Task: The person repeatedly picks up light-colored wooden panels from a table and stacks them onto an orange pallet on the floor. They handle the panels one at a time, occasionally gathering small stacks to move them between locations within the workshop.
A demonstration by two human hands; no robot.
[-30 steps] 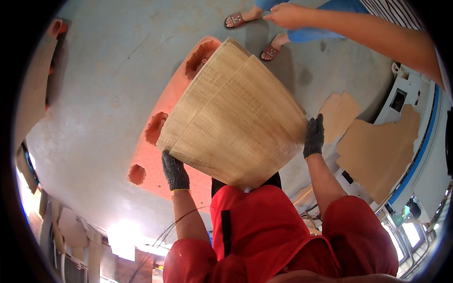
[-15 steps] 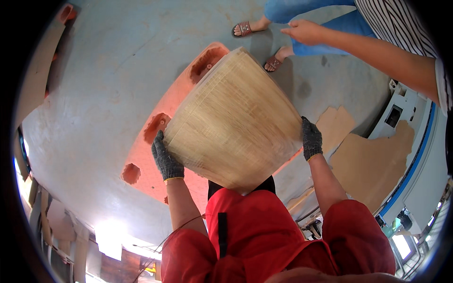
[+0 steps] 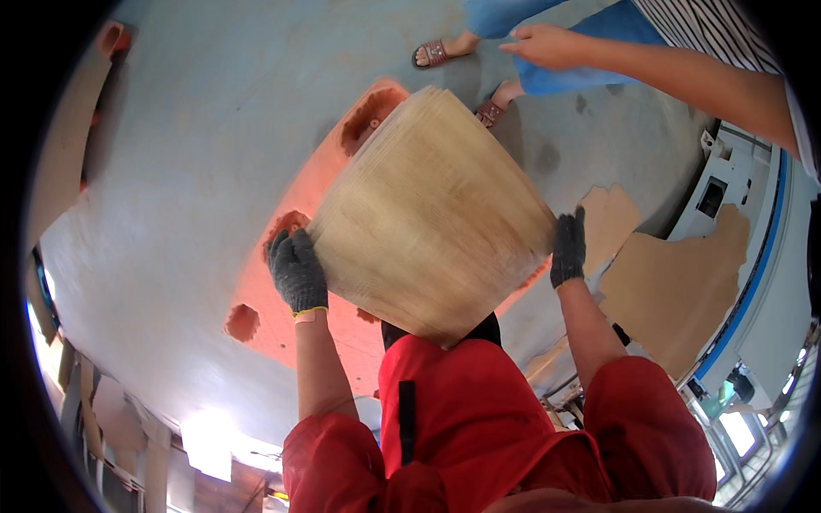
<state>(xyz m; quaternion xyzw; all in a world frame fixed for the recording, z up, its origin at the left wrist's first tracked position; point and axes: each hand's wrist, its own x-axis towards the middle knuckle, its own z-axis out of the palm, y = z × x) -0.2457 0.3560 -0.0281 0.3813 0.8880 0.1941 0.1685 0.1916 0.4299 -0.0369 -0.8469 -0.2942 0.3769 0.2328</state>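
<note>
While the left hand [image 3: 297,271] is open with its gloved fingers stretched out, its inner side is up against the edge of a stack of wood-look boards [image 3: 436,214]. The right hand [image 3: 569,248], gloved too, is pretty much flat, fingers together along the opposite edge, so the stack lies right between the two. Under and around the left hand there's an orange pallet [image 3: 286,323], showing from beneath the boards. Just past the right hand is a torn piece of cardboard [image 3: 611,214], with a bigger sheet [image 3: 680,286] farther right and a white machine [image 3: 791,248] beyond that. Well ahead of the right hand, another person's arm [image 3: 684,90] reaches in above sandalled feet [image 3: 434,54].
</note>
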